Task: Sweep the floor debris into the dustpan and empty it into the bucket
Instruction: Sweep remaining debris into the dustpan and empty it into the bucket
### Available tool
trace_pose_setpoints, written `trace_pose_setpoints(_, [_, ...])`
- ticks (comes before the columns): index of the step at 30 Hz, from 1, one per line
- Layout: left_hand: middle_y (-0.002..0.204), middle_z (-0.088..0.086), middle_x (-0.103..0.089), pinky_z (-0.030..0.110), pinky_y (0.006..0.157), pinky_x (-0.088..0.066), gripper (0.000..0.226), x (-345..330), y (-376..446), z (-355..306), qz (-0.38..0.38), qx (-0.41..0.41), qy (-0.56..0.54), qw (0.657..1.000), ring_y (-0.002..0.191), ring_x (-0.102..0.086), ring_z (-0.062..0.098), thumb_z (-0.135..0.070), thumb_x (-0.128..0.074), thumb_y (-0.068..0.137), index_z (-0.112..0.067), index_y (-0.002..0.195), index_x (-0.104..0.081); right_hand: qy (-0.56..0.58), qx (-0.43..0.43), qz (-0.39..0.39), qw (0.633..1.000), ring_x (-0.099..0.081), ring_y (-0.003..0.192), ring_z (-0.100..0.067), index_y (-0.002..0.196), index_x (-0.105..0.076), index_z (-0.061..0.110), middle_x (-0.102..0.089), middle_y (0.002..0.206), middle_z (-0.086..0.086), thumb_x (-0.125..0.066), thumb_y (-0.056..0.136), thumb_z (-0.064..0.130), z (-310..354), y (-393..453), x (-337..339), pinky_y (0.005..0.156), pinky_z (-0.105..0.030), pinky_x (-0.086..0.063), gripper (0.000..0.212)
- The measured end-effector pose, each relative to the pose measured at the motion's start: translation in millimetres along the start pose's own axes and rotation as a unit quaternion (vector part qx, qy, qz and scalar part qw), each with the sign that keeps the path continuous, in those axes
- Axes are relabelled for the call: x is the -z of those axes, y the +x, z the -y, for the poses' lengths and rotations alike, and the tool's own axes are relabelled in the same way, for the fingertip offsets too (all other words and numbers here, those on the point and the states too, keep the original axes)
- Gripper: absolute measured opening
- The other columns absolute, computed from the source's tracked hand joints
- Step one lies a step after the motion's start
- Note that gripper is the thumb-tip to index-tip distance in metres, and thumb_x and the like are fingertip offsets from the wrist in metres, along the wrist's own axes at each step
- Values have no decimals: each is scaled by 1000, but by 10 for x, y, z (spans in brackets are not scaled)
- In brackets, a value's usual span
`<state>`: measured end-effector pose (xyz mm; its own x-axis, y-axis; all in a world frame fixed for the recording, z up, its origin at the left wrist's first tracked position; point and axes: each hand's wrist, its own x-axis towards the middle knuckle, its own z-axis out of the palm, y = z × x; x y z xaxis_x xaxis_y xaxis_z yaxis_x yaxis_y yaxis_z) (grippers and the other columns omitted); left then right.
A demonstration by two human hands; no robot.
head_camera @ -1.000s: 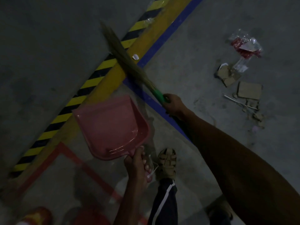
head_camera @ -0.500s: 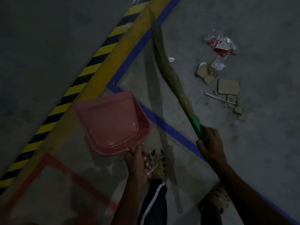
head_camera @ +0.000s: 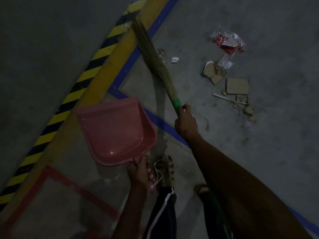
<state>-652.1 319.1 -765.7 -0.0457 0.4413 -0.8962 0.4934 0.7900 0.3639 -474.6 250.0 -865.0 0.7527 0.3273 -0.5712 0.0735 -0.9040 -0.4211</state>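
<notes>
My left hand (head_camera: pixel 140 171) grips the handle of a pink dustpan (head_camera: pixel 114 130), held above the floor with nothing in it. My right hand (head_camera: pixel 185 121) grips the green handle of a grass broom (head_camera: pixel 153 56). Its bristles reach up and left, with the tip over the yellow and blue floor lines. Debris lies to the right of the broom: a white paper scrap (head_camera: pixel 174 59), torn cardboard pieces (head_camera: pixel 237 86), a thin stick (head_camera: pixel 227 99) and a clear wrapper with red inside (head_camera: pixel 227 42). No bucket is in view.
A yellow band (head_camera: pixel 103 80) with black-and-yellow hazard stripes (head_camera: pixel 72 94) runs diagonally, edged by blue tape (head_camera: pixel 131 61). Red tape (head_camera: pixel 72 185) marks a box at lower left. My sandalled feet (head_camera: pixel 168 169) stand below the dustpan.
The broom first swung right off the striped line, then back left, so its tip is over the yellow band again. My right hand moved up with it. The dustpan stayed almost still.
</notes>
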Motion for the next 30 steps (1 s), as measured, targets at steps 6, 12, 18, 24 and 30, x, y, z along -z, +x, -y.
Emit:
trace_pose_setpoints(6, [40,-1,-33,12,39,-25,43,-100,-75,-102,10,-2,26,1000,26,-30,12,-17,-59,97,-13,59,-38,30,-22,-16,999,-56,100,-38,138,-48,4,-38,138,-17,-57,89,8,-654,-159,146,81,-40,-45,49])
trace_pose_setpoints(12, [43,0,-35,13,38,-26,35,-366,-204,-207,58,-26,28,998,27,-32,12,-15,-60,95,-13,66,-41,47,-51,-58,996,-57,102,-39,140,-49,2,-42,135,-19,-65,90,12,-1439,-704,393,83,-40,-46,53])
trace_pose_setpoints(18, [43,1,-34,15,38,-24,40,-567,-315,-194,85,-46,40,994,30,-30,12,-13,-59,94,-14,59,-39,83,-30,-116,989,-52,106,-26,139,-50,0,-47,131,-19,-55,88,25,-1786,-1185,543,87,-31,-38,56])
trace_pose_setpoints(24, [46,1,-35,16,38,-25,34,-477,-342,-141,62,-27,23,997,31,-30,12,-11,-61,92,-14,64,-41,148,35,-136,979,-44,102,-10,133,-55,2,-52,117,-16,-56,82,36,-1482,-941,649,84,-22,-36,62])
trace_pose_setpoints(30, [44,2,-34,14,39,-27,38,-252,-264,-196,11,-28,1,1000,29,-32,13,-16,-61,94,-12,62,-40,196,59,-17,979,-65,81,-32,141,-49,12,-45,126,-10,-77,78,9,-482,55,682,45,-39,-56,69])
